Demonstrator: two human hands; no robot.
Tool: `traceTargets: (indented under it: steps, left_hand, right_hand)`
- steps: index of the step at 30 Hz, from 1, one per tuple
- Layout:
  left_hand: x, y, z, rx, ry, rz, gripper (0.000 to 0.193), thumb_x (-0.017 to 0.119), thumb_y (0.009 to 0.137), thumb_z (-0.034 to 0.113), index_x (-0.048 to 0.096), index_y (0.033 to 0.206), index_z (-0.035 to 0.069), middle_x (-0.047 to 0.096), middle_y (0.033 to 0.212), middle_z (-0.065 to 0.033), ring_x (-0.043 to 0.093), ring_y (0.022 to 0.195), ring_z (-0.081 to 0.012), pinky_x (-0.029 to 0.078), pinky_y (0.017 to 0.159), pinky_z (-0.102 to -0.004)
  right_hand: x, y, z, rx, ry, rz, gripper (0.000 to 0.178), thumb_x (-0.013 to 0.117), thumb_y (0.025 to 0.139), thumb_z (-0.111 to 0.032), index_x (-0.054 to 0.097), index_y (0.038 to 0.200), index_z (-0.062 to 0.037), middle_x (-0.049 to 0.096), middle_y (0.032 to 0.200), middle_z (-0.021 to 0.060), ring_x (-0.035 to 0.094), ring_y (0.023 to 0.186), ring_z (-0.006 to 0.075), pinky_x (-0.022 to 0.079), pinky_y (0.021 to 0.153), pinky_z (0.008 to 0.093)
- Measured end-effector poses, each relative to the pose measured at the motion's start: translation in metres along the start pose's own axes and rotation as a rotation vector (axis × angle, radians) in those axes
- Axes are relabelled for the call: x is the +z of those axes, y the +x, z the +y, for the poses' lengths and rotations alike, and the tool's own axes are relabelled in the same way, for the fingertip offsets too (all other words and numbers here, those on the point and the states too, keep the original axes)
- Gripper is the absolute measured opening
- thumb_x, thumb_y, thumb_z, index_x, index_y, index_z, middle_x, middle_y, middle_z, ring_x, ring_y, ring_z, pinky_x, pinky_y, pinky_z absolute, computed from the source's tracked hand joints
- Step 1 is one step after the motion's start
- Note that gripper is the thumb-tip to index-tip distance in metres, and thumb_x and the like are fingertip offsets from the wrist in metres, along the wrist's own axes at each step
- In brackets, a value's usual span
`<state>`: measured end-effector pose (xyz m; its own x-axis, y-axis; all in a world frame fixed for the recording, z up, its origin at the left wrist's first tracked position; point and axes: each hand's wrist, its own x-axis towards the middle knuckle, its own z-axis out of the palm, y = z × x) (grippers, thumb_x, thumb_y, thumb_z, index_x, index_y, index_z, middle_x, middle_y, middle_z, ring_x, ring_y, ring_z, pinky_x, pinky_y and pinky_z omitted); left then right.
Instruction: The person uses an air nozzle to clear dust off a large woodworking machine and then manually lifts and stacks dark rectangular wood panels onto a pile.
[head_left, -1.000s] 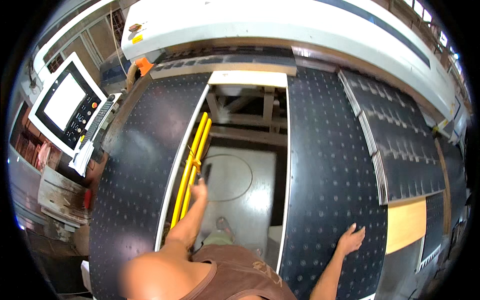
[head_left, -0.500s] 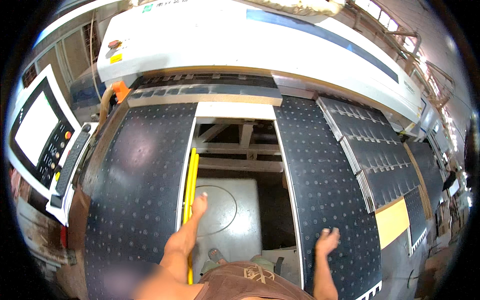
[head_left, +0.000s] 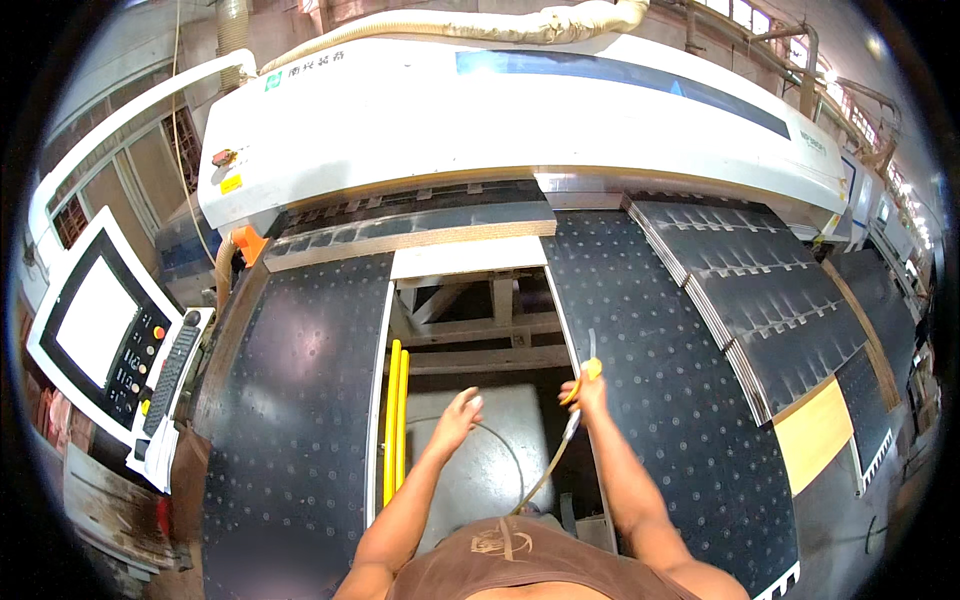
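Note:
My right hand (head_left: pixel 592 393) grips a yellow air blow gun (head_left: pixel 595 368), its thin nozzle pointing away from me over the right black table section. A hose (head_left: pixel 548 478) runs from the gun's lower end down toward my waist. Over the gap between the tables, my left hand (head_left: pixel 458 420) is held up with nothing in it, fingers loosely bent and apart. To its left, two yellow bars (head_left: pixel 397 420) run along the inner edge of the left black table section (head_left: pixel 300 400).
A large white machine (head_left: pixel 400 120) spans the far side, with a dark-topped panel (head_left: pixel 420 222) before it. On the left stands a control screen (head_left: pixel 97 310) with a keyboard (head_left: pixel 172 365). Stacked dark panels (head_left: pixel 760 295) and a yellowish board (head_left: pixel 815 435) lie right of the right table section (head_left: pixel 660 400).
My right hand has moved left and away from me and now holds the blow gun. My left hand has shifted right, away from the yellow bars. The view has tilted upward.

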<state>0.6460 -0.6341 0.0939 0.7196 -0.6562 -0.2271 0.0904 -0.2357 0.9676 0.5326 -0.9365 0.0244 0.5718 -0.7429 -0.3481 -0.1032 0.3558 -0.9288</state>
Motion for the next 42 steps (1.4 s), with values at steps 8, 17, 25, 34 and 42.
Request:
traceTargets:
  steps: [8, 17, 25, 34, 42]
  left_hand:
    - [-0.075, -0.236, -0.129, -0.052, 0.808, 0.89, 0.09, 0.082, 0.076, 0.029, 0.039, 0.146, -0.008, 0.047, 0.145, -0.0317, 0.046, 0.134, -0.045, 0.035, 0.113, -0.0478]
    - [-0.03, -0.433, -0.191, -0.684, 0.808, 1.028, 0.107, 0.069, 0.083, 0.054, 0.018, 0.159, -0.001, 0.014, 0.166, -0.022, 0.009, 0.155, -0.0375, 0.002, 0.123, -0.053]
    - [-0.031, -0.466, -0.195, -0.46, 0.738, 0.971, 0.104, 0.062, 0.088, 0.063, 0.02, 0.158, -0.002, 0.016, 0.166, -0.0228, 0.01, 0.155, -0.0353, 0.003, 0.125, -0.0493]
    - [-0.055, -0.622, -0.218, -0.336, 0.478, 1.232, 0.083, 0.064, 0.095, 0.035, 0.023, 0.154, -0.007, 0.026, 0.16, -0.0296, 0.023, 0.15, -0.0429, 0.016, 0.124, -0.0478]
    - [-0.189, -0.682, -0.268, -0.577, 0.668, 1.516, 0.077, 0.045, 0.101, 0.053, 0.026, 0.157, 0.003, 0.025, 0.163, -0.0201, 0.022, 0.151, -0.0362, 0.011, 0.123, -0.0541]
  right_hand:
    - [0.035, 0.167, -0.115, -0.16, -0.038, 0.127, 0.044, 0.058, 0.101, -0.044, 0.057, 0.106, -0.0009, 0.06, 0.06, 0.013, 0.059, 0.042, 0.024, 0.048, 0.038, 0.0387]
    - [0.29, 0.051, -0.062, -0.061, -0.166, -0.514, 0.037, 0.06, 0.1, -0.042, 0.055, 0.101, -0.0057, 0.056, 0.059, 0.0085, 0.055, 0.041, 0.0212, 0.047, 0.039, 0.0375]
    - [0.361, -0.139, -0.011, -0.291, -0.39, -0.701, 0.04, 0.063, 0.098, -0.04, 0.061, 0.105, -0.001, 0.061, 0.066, 0.0097, 0.061, 0.049, 0.0217, 0.053, 0.044, 0.0396]
    - [0.199, -0.325, 0.163, -0.556, -0.89, -1.039, 0.028, 0.059, 0.098, -0.028, 0.064, 0.103, -0.001, 0.066, 0.07, 0.015, 0.067, 0.059, 0.0254, 0.055, 0.053, 0.0414]
    - [0.07, -0.428, 0.227, -0.529, -1.125, -1.693, 0.033, 0.063, 0.095, -0.026, 0.06, 0.12, -0.0042, 0.066, 0.081, 0.0115, 0.064, 0.073, 0.0225, 0.052, 0.067, 0.0399]
